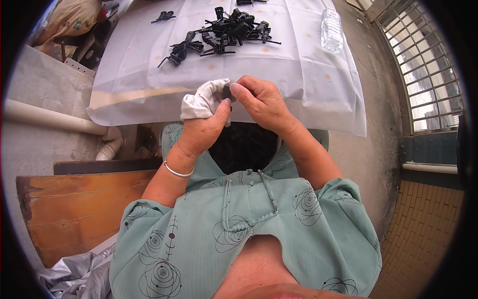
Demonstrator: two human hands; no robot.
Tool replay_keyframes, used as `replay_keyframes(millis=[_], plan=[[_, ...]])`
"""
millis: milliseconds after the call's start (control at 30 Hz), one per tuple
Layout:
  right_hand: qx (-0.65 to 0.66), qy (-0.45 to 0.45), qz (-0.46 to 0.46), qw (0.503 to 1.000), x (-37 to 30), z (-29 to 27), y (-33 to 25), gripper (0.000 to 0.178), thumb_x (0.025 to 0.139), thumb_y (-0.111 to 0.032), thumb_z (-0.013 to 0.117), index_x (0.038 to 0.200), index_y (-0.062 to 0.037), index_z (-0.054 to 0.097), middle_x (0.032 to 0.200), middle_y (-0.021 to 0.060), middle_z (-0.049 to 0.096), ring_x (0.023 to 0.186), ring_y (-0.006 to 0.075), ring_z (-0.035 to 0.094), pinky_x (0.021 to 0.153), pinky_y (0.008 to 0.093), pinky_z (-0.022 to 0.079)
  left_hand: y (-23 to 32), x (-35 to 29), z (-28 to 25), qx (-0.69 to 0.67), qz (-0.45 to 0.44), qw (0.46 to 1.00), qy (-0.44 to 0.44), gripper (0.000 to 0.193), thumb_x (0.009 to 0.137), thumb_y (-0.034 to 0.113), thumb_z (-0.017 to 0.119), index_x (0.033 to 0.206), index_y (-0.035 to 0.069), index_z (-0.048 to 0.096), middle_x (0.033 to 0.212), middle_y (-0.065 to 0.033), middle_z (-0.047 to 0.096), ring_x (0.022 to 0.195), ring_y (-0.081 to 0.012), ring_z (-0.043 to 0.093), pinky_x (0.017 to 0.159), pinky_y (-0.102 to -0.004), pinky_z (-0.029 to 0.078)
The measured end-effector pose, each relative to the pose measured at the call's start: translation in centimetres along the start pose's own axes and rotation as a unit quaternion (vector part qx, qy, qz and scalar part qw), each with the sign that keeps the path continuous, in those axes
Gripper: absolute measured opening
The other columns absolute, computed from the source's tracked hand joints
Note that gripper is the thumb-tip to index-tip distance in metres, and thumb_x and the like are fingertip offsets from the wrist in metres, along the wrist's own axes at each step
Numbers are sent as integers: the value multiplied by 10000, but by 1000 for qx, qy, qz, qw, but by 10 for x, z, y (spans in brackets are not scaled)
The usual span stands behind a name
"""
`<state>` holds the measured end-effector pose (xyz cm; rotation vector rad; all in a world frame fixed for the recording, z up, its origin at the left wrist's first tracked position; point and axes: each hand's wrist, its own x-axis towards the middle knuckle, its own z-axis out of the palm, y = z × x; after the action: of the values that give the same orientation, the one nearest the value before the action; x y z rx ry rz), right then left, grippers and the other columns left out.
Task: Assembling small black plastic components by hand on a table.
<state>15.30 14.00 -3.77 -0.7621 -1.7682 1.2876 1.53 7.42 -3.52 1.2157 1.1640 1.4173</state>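
Just over the near edge of the worktop [294,74], close to that edge's middle: both hands brought together around a small black piece [227,91]. Right hand [264,102] with fingers bent, pinching the piece between thumb and forefinger. Left hand [206,124] curled, with whitish cloth [199,105] over the fingers and with thumb bare; tip of that thumb just below the piece, firmness of any hold impossible to tell. Piece thus situated between the two hands, beside the right thumb tip, and partly hidden by fingers.

On the worktop, toward the far side and near the centre: tangled heap of black clip-like parts [239,27] with thin projecting prongs, well apart from the hands. Left of centre on the worktop, nearer the front: smaller cluster of similar parts [184,50]. At the far left of the worktop: small further group [163,17]. Near the right edge of the worktop: clear plastic bottle [332,32]. Over the worktop: whitish translucent sheet [328,104], hanging past the near edge. Below the worktop's near edge, between the knees: dark mass [244,147], too dim to identify. Left of the worktop: pale pipe [55,117]. Right of the worktop: barred window [423,55].
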Motion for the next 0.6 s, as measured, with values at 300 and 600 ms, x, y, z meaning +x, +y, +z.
replay_keyframes(millis=[300, 600], plan=[[-99, -17, 22, 995, -8, 12, 17, 268, 918, -181, 488, 735, 3, 558, 605, -10, 508, 576, 79, 400, 529, 269, 382, -13, 4, 4, 312, 193, 928, 64, 290, 758, 1, 554, 1044, -44, 565, 933, -175, 615, 830, -263, 620, 751, -310, 491], [97, -17, 168, 981, -8, 24, 22, 268, 922, -191, 484, 787, 17, 585, 645, -56, 499, 600, 45, 413, 521, 237, 381, -27, 3, -5, 367, 180, 912, 41, 291, 764, 31, 550, 1049, -33, 551, 941, -163, 606, 834, -277, 605, 759, -329, 480]])
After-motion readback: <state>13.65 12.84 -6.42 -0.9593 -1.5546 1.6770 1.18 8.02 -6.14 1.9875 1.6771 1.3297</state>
